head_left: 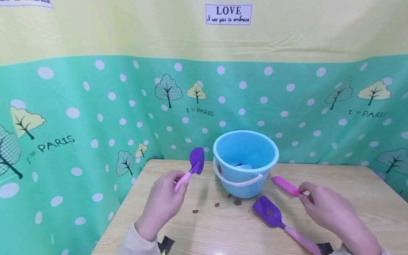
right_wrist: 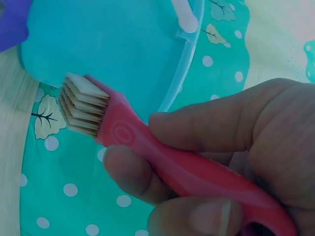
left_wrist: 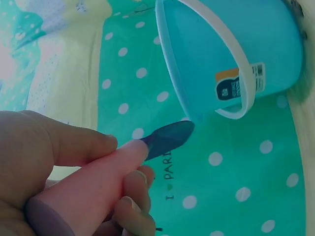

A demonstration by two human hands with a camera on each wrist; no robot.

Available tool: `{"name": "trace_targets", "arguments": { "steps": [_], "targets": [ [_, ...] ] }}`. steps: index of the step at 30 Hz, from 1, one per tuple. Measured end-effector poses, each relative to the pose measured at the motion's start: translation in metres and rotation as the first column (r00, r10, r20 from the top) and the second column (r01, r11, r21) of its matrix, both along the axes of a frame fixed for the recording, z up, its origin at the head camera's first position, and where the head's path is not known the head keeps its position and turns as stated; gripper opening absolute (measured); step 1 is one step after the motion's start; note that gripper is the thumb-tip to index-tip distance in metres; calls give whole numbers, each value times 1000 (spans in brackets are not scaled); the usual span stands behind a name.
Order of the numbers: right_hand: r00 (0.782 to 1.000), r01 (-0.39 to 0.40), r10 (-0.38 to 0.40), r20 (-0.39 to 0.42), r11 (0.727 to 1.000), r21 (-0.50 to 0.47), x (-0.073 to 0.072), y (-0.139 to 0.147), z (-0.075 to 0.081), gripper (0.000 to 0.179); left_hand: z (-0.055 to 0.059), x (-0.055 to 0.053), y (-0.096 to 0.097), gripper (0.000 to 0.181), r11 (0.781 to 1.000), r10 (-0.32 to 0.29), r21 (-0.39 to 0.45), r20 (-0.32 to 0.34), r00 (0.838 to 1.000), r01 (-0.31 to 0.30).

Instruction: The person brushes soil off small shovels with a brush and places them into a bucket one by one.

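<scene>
My left hand (head_left: 165,194) grips the pink handle of a small purple toy shovel (head_left: 197,161), its blade pointing up beside the bucket's left rim. In the left wrist view the thumb and fingers wrap the thick handle (left_wrist: 93,187). With my right hand (head_left: 331,209) I hold a pink scrub brush (head_left: 285,186) by its handle, above the table to the right of the bucket. Pale bristles (right_wrist: 83,104) show in the right wrist view. Between the hands stands a light blue bucket (head_left: 243,186) with a white handle; something blue and purple lies inside it.
A larger purple shovel (head_left: 269,212) with a pink handle lies on the wooden table (head_left: 210,233), a brown bit on its blade. Several small dark brown bits (head_left: 237,202) are scattered before the bucket. A dotted green and yellow curtain (head_left: 137,88) hangs behind the table.
</scene>
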State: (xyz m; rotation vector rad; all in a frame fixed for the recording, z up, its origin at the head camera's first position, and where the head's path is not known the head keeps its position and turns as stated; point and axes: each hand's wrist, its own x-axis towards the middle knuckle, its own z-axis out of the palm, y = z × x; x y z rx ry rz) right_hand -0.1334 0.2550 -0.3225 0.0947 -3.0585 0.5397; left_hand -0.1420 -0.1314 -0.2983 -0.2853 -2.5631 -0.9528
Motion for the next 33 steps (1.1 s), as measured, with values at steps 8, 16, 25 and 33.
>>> {"name": "trace_targets", "arguments": {
  "steps": [8,16,25,33],
  "targets": [
    [1000,-14,14,-17,1000,18,-2,-2,-2,27,23,-15,5,22,998,-41,-48,-38,998,39],
    [999,-12,11,30,1000,24,-4,-5,-7,25,46,-35,27,25,986,-103,-139,-58,993,94],
    [1000,4,-5,27,1000,28,-4,-4,-12,25,61,-66,58,25,943,-168,-285,37,985,172],
    [1000,5,-5,11,1000,13,-3,-2,-13,26,63,-93,87,9,861,-223,-435,144,964,264]
  ]
}}
